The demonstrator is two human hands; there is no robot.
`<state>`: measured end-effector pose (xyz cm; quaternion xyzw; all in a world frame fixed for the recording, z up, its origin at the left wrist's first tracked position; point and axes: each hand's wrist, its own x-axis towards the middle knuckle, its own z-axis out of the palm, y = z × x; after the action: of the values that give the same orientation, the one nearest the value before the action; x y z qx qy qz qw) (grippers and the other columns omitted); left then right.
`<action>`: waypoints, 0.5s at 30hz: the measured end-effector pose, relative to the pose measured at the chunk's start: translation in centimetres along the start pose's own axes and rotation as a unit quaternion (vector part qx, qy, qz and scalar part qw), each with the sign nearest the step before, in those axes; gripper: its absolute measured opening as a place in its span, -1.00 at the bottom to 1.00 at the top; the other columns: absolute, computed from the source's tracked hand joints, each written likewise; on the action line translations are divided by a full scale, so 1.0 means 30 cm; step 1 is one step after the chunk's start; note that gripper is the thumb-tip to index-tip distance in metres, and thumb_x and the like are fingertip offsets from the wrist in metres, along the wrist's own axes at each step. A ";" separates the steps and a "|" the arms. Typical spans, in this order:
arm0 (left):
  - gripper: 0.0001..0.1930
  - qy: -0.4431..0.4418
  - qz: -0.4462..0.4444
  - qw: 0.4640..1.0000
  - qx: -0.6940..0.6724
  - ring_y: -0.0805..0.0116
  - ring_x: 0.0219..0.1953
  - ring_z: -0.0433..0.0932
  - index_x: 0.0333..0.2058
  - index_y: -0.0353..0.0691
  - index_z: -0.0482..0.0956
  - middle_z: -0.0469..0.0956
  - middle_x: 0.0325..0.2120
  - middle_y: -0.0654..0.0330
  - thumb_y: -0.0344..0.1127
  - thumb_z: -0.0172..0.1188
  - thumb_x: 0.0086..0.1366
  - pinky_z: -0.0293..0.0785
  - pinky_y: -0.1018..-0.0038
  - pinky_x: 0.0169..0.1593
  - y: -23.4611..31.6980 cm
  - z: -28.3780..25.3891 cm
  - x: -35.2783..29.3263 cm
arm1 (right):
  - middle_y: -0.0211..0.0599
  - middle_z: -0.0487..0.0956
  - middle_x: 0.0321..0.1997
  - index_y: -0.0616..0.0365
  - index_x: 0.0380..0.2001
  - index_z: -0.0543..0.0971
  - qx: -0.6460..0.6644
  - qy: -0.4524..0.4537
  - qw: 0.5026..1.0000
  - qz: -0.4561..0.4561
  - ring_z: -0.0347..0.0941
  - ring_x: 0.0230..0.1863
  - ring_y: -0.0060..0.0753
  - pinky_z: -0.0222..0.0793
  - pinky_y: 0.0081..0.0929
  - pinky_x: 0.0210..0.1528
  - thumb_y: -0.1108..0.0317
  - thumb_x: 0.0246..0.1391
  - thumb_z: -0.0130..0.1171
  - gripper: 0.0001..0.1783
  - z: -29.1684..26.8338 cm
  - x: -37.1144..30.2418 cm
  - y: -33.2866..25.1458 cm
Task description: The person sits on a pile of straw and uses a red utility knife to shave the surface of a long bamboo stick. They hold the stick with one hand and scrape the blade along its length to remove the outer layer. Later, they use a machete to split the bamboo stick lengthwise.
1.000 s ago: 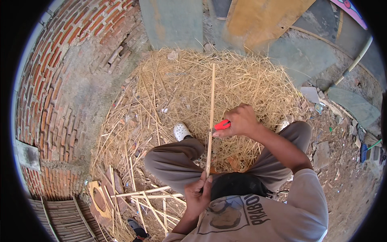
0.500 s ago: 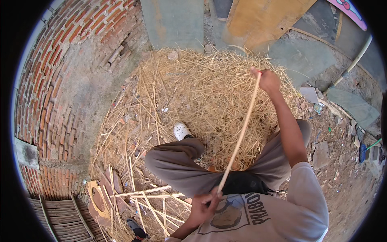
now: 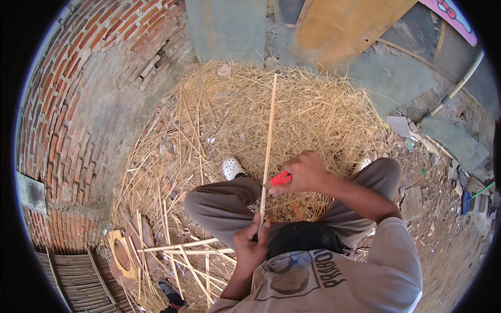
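Observation:
A long, pale bamboo strip point(image 3: 269, 135) stands out from my lap, its far end over the straw. My left hand point(image 3: 251, 245) is closed around the strip's near end, close to my waist. Gripped in my right hand point(image 3: 305, 172) is a red-handled knife point(image 3: 281, 178), with its blade at the strip a little above my left hand. Fingers of the right hand curl around the handle, and its fingertips are close to the strip. Thin shavings form a wide straw-coloured heap point(image 3: 297, 109) beyond my crossed legs.
More split strips point(image 3: 193, 250) lie crossed at the lower left, beside a wooden board with a round hole point(image 3: 121, 254) and a dark shoe point(image 3: 171, 293). A brick wall point(image 3: 68, 120) rises on the left. Flat panels point(image 3: 224, 31) lean at the back; rubble point(image 3: 436, 146) lies right.
My right hand has come back from the strip's far end to near its lower part, and the red knife now shows. The strip has swung left, and my left hand has shifted slightly forward.

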<state>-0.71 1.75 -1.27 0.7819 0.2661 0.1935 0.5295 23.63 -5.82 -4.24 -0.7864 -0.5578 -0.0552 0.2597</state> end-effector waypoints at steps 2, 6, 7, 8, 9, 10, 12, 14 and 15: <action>-0.85 -0.003 0.029 0.998 0.058 0.73 -0.56 0.17 -0.23 -0.45 0.61 0.32 -0.68 0.45 -0.49 0.17 0.28 0.17 0.68 -0.52 0.003 0.004 -0.003 | -0.35 0.37 -0.88 0.00 -0.85 0.50 -0.006 0.009 0.998 0.067 0.37 -0.82 -0.29 0.30 -0.33 -0.68 -0.56 -0.26 0.15 -0.23 -0.003 0.038 0.076; -0.90 -0.017 -0.011 1.000 0.018 0.71 -0.58 0.17 -0.34 -0.49 0.60 0.29 -0.73 0.32 -0.53 0.17 0.26 0.17 0.66 -0.54 0.005 0.031 -0.005 | -0.35 0.37 -0.88 0.02 -0.84 0.52 -0.020 -0.036 0.990 0.132 0.36 -0.82 -0.29 0.28 -0.32 -0.69 -0.58 -0.25 0.11 -0.20 -0.004 0.039 0.151; -0.90 -0.014 -0.025 1.000 0.008 0.71 -0.59 0.17 -0.34 -0.50 0.60 0.28 -0.74 0.29 -0.54 0.16 0.25 0.16 0.66 -0.54 0.017 0.033 -0.003 | -0.34 0.37 -0.87 0.02 -0.83 0.52 -0.022 -0.071 0.991 0.115 0.37 -0.82 -0.29 0.28 -0.32 -0.70 -0.59 -0.24 0.10 -0.19 -0.002 0.027 0.124; -0.90 -0.014 -0.040 0.999 -0.005 0.70 -0.59 0.17 -0.33 -0.50 0.60 0.27 -0.75 0.26 -0.55 0.16 0.25 0.16 0.66 -0.55 0.024 0.040 -0.002 | -0.35 0.37 -0.87 0.02 -0.83 0.52 -0.009 -0.043 0.996 0.072 0.37 -0.82 -0.29 0.27 -0.32 -0.70 -0.60 -0.25 0.09 -0.18 0.015 0.001 0.090; -0.90 -0.016 -0.033 0.999 -0.008 0.70 -0.59 0.17 -0.33 -0.51 0.59 0.27 -0.75 0.26 -0.56 0.16 0.25 0.16 0.66 -0.55 0.019 0.041 0.000 | -0.35 0.37 -0.87 0.02 -0.83 0.52 0.005 -0.015 0.999 0.030 0.37 -0.81 -0.30 0.26 -0.33 -0.70 -0.61 -0.26 0.09 -0.18 0.044 -0.029 0.045; -0.90 -0.018 -0.026 0.999 -0.012 0.70 -0.59 0.17 -0.32 -0.51 0.59 0.26 -0.75 0.25 -0.57 0.15 0.25 0.17 0.67 -0.54 0.010 0.042 0.004 | -0.36 0.37 -0.87 0.02 -0.83 0.51 0.020 0.013 1.000 -0.013 0.37 -0.81 -0.30 0.25 -0.34 -0.70 -0.62 -0.27 0.08 -0.17 0.057 -0.044 0.025; -0.90 -0.012 -0.012 1.000 0.007 0.70 -0.59 0.18 -0.32 -0.52 0.59 0.26 -0.75 0.24 -0.57 0.14 0.25 0.17 0.66 -0.54 0.008 0.025 -0.009 | -0.35 0.38 -0.87 0.03 -0.84 0.49 -0.004 -0.021 1.000 0.014 0.38 -0.80 -0.28 0.26 -0.34 -0.69 -0.62 -0.29 0.10 -0.17 0.016 -0.010 0.026; -0.89 0.000 0.015 0.999 0.037 0.69 -0.60 0.17 -0.33 -0.52 0.59 0.25 -0.75 0.23 -0.57 0.13 0.25 0.19 0.65 -0.54 0.033 0.025 -0.010 | -0.34 0.40 -0.86 0.03 -0.84 0.50 -0.023 -0.025 0.999 0.035 0.39 -0.79 -0.28 0.27 -0.35 -0.69 -0.64 -0.31 0.08 -0.16 0.004 0.025 0.065; -0.89 -0.004 0.026 0.999 0.043 0.69 -0.60 0.17 -0.33 -0.53 0.58 0.25 -0.75 0.22 -0.57 0.13 0.25 0.19 0.65 -0.54 0.027 0.023 -0.009 | -0.34 0.41 -0.85 0.03 -0.83 0.52 -0.036 -0.010 0.998 0.046 0.40 -0.79 -0.29 0.27 -0.35 -0.69 -0.66 -0.32 0.05 -0.14 0.010 0.034 0.104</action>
<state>-0.33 0.84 -0.79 0.8114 0.2520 0.1926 0.4908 26.76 -5.57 -5.21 -0.8203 -0.5215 -0.0553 0.2282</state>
